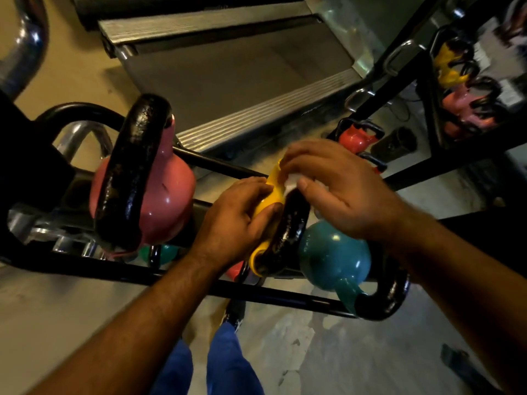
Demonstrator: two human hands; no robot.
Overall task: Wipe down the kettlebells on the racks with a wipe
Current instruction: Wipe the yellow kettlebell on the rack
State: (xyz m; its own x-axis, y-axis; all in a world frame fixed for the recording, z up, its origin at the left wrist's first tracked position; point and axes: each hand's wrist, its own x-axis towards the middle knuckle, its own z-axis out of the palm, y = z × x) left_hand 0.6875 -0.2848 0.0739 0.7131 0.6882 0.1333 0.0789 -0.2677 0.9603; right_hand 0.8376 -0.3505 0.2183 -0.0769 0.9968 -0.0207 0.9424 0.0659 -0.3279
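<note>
A yellow kettlebell (271, 192) with a black handle sits on the black rack (199, 283) in the middle of the view. My left hand (236, 220) grips its yellow body from the left. My right hand (339, 189) holds a white wipe (291, 182) against the top of the same kettlebell, fingers curled over it. A pink kettlebell (168, 195) with a black handle stands to the left on the rack. A teal kettlebell (333, 258) lies to the right, partly under my right wrist.
A second rack (433, 109) at the upper right carries yellow and pink kettlebells (456, 89). A red kettlebell (356, 138) sits lower behind. Metal steps (242, 81) rise behind the rack. My legs in blue trousers (228, 357) stand on the concrete floor below.
</note>
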